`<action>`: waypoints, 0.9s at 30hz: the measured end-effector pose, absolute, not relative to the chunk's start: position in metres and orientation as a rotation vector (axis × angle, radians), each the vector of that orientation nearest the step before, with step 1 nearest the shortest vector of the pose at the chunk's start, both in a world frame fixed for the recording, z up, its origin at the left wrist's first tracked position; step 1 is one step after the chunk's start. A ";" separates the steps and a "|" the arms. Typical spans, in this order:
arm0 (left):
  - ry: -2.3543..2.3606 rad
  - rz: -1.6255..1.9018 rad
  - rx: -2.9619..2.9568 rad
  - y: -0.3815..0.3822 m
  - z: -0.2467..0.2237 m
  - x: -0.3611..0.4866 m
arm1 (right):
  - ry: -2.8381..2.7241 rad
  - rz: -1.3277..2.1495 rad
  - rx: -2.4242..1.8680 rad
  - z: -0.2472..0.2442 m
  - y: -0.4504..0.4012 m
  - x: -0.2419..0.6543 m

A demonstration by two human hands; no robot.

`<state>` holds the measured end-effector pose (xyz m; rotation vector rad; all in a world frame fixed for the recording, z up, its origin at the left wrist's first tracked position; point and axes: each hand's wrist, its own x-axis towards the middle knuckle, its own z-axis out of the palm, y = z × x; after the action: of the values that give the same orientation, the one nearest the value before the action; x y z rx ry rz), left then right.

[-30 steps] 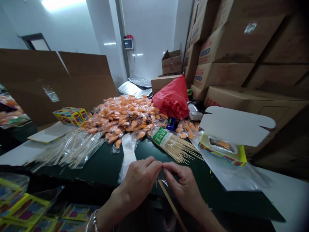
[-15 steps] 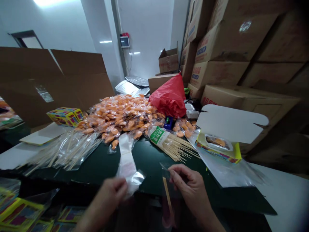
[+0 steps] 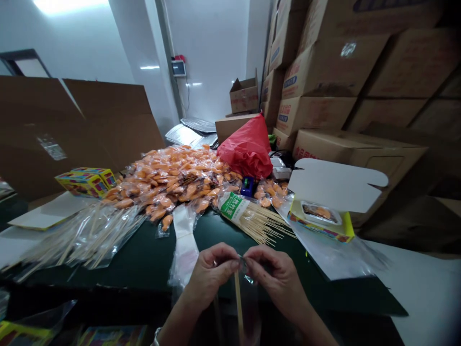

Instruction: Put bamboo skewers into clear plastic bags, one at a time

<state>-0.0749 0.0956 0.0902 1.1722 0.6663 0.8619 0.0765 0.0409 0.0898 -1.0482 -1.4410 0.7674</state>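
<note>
Close to the table's near edge, a clear plastic bag point(image 3: 251, 293) hangs down with a thin wooden stick point(image 3: 238, 302) in it. My left hand point(image 3: 212, 274) pinches the bag's top edge between thumb and fingers. Right beside it, my right hand point(image 3: 277, 276) is closed on the same edge, fingertips almost touching the left ones. The bag's lower end is dark and hard to make out. Just beyond my left hand lies a banded stack of flat plastic bags point(image 3: 184, 240). A pack of bamboo skewers point(image 3: 257, 218) with a green and white label is ahead.
A heap of wrapped orange pieces point(image 3: 176, 175) covers the table's back. Bagged sticks point(image 3: 90, 235) lie left, near yellow boxes point(image 3: 86, 181). A red bag point(image 3: 248, 149) stands behind. At right are an open yellow box point(image 3: 345, 228), plastic sheets point(image 3: 333, 262) and stacked cartons point(image 3: 320, 113).
My left hand has moved right, from beside the stack of bags to the top of the bag with the stick. My right hand stays on that bag. The view has shifted slightly.
</note>
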 end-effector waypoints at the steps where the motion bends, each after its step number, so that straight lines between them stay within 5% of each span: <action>1: 0.667 0.880 1.131 0.094 0.086 -0.072 | -1.401 0.808 -1.022 0.087 0.041 0.079; 9: 0.558 0.799 1.039 0.096 0.075 -0.076 | -1.566 0.780 -0.933 0.086 0.039 0.088; 20: 0.977 0.655 1.906 0.095 0.116 -0.122 | -1.715 0.515 -1.054 0.062 0.050 0.069; 27: 1.742 1.640 1.351 0.197 0.150 -0.274 | -1.533 0.587 -1.279 0.028 0.067 0.103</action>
<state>-0.2737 0.1965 0.1495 1.3507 1.7418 1.6403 0.1028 0.0669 0.0280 -1.2792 -1.5328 0.5875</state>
